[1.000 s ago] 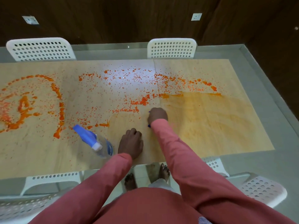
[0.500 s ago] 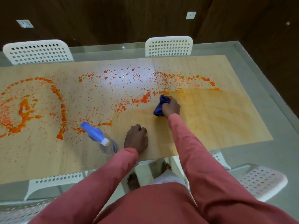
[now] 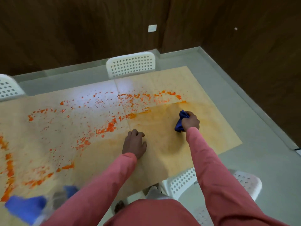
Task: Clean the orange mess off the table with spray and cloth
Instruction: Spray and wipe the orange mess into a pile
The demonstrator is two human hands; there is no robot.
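moved: your right hand (image 3: 190, 121) and cloth (image 3: 180, 123) went right, off the orange mess (image 3: 107, 127)
right hand: fist clamped on cloth, on desk (image 3: 219, 128)
left hand (image 3: 134, 144): fingers loosely curled, resting on desk, holding nothing
spray bottle (image 3: 32, 207): blurred, lower left

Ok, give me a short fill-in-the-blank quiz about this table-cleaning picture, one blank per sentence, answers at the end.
1. The right hand grips a crumpled cloth whose colour is ____.
2. The left hand rests on the table holding ____.
3. The thick orange mess lies to the ____ of the cloth.
4. The spray bottle lies at the picture's lower ____ corner.

Missing words: blue; nothing; left; left
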